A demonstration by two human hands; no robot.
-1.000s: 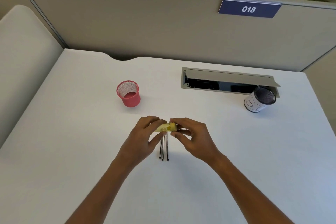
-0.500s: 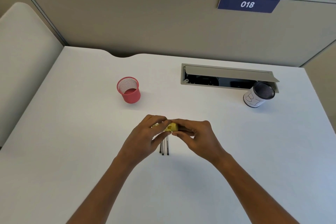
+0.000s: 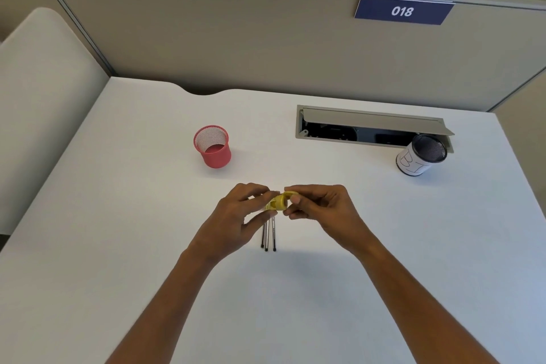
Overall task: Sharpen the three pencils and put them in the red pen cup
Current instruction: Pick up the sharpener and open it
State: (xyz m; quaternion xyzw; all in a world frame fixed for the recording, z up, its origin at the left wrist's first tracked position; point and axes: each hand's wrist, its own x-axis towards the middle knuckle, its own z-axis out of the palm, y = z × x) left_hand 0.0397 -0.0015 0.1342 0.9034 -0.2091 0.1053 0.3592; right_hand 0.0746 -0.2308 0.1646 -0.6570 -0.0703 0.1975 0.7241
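A small yellow pencil sharpener point(image 3: 279, 201) is held above the white desk between both hands. My left hand point(image 3: 236, 217) pinches its left end and my right hand point(image 3: 320, 208) pinches its right end with thumb and fingers. Three dark pencils point(image 3: 268, 235) lie side by side on the desk just below the hands, their far ends hidden under my left fingers. The red mesh pen cup point(image 3: 213, 146) stands upright and empty behind and to the left of the hands.
A white cup with a dark mesh inside point(image 3: 421, 156) stands at the right, beside an open cable tray point(image 3: 372, 128) set in the desk point(image 3: 118, 245). A beige partition closes the back. A padded panel lies at the left.
The hands have turned the sharpener slightly between the fingers. The pencils have not moved. The camera has tilted a little.
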